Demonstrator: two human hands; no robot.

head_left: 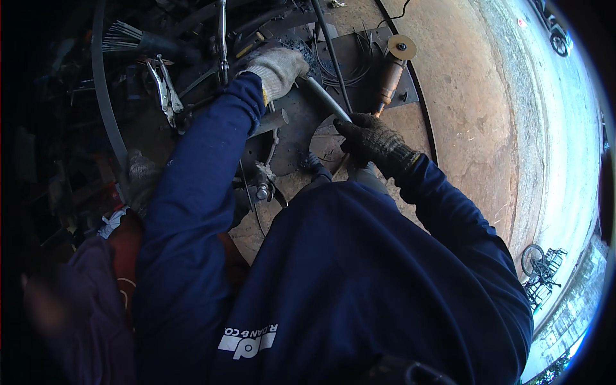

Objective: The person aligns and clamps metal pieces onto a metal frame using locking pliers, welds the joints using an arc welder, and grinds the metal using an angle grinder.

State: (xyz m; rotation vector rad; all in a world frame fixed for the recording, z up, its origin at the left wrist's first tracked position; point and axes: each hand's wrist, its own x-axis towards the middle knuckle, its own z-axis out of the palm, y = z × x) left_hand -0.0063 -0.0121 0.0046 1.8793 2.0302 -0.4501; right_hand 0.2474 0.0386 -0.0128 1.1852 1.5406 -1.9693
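A grey metal pipe (328, 101) slants between my two gloved hands. My left hand (279, 67), in a pale grey knitted glove, is closed at the pipe's far end; its fingertips are largely hidden. Around the near end wraps my right hand (375, 141), in a dark knitted glove. Just below my left wrist lies a short round metal bar (273, 122). An angle grinder (389, 80) with a coppery body and a tan disc rests beyond my right hand. A thin dark rod (332, 54) runs past the pipe on its right.
Locking pliers (165, 93) hang left of my left forearm, near a bundle of thin rods (122, 38). Coiled wire (350, 61) lies on a dark metal plate (404, 96). Another person's gloved hand (141, 168) shows at the left. A bicycle (542, 269) stands far right.
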